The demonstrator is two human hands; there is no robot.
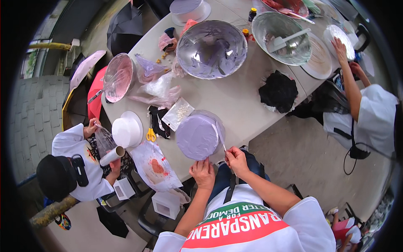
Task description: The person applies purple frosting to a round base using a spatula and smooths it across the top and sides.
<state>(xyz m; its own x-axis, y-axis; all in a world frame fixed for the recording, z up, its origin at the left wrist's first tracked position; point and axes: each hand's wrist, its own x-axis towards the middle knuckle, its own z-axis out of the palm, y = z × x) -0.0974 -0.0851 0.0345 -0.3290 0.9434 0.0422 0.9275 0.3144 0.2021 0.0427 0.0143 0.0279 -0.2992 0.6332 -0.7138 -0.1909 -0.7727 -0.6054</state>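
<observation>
A round cake covered in lavender frosting [196, 136] sits near the table's front edge. My right hand [236, 161] grips a thin spatula [221, 136], whose blade stands along the right side of the cake. Most of its handle is hidden in my fingers. At the near side of the cake, my left hand [203, 173] has its fingers bent and close together at the bottom rim. They seem to hold the edge of the cake board, which is mostly hidden under the cake.
Around the cake are a tray of white pearls [178, 114], yellow scissors [151, 135], a black bag [278, 91] and a large steel bowl [212, 49] smeared with purple. A co-worker [79, 168] at left holds clear plastic; another [361, 109] stands at right. A white cake [127, 129] is at left.
</observation>
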